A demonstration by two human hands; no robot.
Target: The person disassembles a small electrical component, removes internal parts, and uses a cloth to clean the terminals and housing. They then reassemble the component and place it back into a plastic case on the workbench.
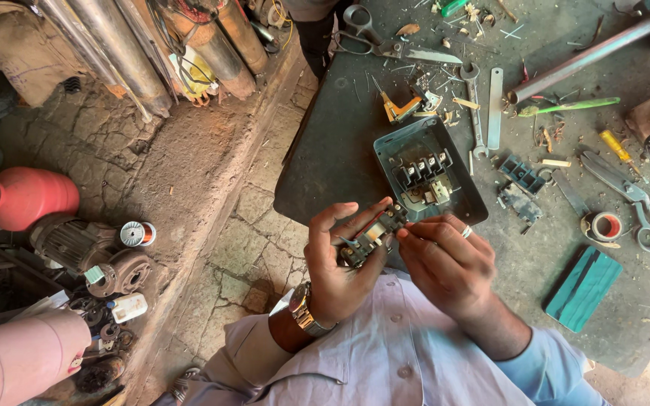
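My left hand (338, 265) grips a small black electrical switch part (374, 234) with metal contacts, held over the near edge of the dark workbench (325, 143). My right hand (446, 261), with a ring on one finger, pinches the part's right end. Just beyond the hands lies an open grey switch box (428, 174) with a row of black terminals inside. A wristwatch (306, 310) is on my left wrist.
On the bench lie scissors (636, 197), a second pair of shears (385, 41), a spanner (475, 109), a metal pipe (584, 56), screwdrivers, tape roll (605, 225) and a green block (582, 289). Left, on the floor, stand motors, a red cylinder (28, 197) and pipes.
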